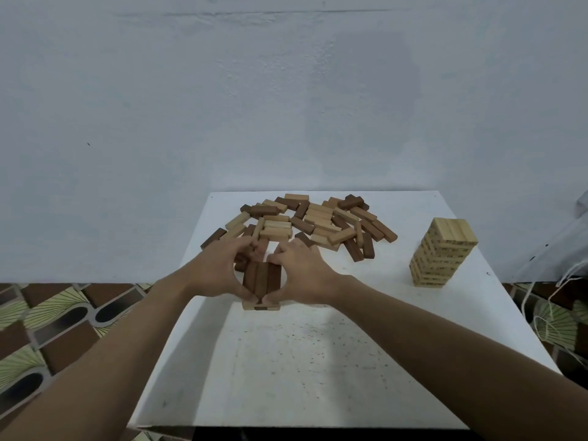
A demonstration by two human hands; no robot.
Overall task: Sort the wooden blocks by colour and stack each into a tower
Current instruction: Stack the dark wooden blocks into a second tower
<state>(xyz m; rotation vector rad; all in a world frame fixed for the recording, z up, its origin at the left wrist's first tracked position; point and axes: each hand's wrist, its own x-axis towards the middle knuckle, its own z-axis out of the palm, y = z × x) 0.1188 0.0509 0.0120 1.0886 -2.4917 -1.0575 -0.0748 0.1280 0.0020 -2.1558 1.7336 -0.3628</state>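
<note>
A short stack of dark brown blocks [261, 280] stands near the middle of the white table [318, 361], three blocks side by side on its top layer. My left hand [219, 265] cups its left side and my right hand [302, 272] cups its right side, fingers and thumbs curled round the top layer. Behind the hands lies a loose heap of light and dark wooden blocks [318, 224]. A tall tower of light blocks [440, 253] stands at the right of the table.
The table's far edge meets a pale wall [286, 90]. A patterned tiled floor [47, 329] shows at the left and right. White cords [550, 326] hang off the table's right side. Bare table surface lies in front of the dark stack.
</note>
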